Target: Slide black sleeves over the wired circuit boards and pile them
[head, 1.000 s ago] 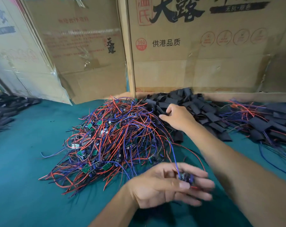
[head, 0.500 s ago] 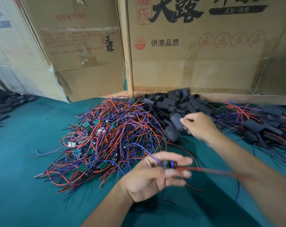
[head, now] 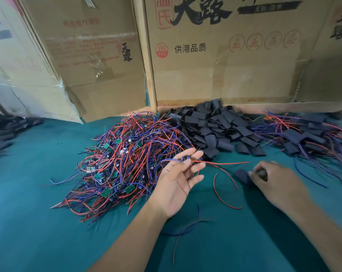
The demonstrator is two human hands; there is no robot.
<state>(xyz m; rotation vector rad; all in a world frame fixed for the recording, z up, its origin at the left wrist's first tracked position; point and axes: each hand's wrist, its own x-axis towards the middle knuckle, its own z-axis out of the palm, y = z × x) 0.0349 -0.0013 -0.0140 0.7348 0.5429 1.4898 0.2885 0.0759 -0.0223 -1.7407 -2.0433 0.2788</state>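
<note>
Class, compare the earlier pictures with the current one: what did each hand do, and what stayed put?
The right hand left the heap of black sleeves, drawing back toward the person with one black sleeve pinched. The left hand kept its small wired circuit board at its fingertips, lifting slightly. The tangled pile of red and blue wired boards and the sleeved pile stayed put.

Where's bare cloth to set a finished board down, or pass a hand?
Bare green cloth lies left and in front of the bare-board wire pile. Less between left hand and right hand: loose wires there. Crowded along the cartons: sleeve heap, sleeved pile.
</note>
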